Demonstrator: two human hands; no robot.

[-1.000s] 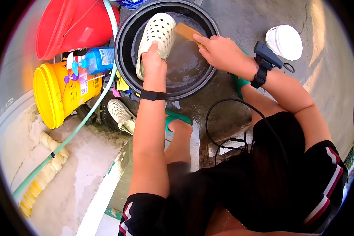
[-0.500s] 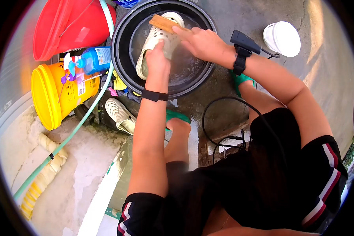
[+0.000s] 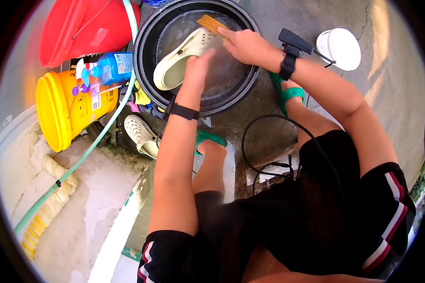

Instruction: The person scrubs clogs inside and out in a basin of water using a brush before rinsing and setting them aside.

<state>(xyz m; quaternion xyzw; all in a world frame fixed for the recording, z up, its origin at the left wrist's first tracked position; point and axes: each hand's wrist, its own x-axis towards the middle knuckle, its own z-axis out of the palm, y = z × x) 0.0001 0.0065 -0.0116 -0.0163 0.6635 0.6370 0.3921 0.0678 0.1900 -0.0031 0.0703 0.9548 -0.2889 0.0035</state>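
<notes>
In the head view, the pale clog [image 3: 182, 53], with a smooth rim, textured footbed and round-holed toe, tilts inside the round black basin [image 3: 148, 52]. The left hand [image 3: 197, 73], blurred, is against its side; whether it grips, I cannot tell. The right hand [image 3: 244, 46] clasps a flat, tan, wood-like block [image 3: 210, 22] at the toe.

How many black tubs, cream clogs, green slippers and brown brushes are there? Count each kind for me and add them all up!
Black tub: 1
Cream clogs: 2
Green slippers: 2, on the person's feet
Brown brush: 1, in the right hand
Total: 6
</notes>
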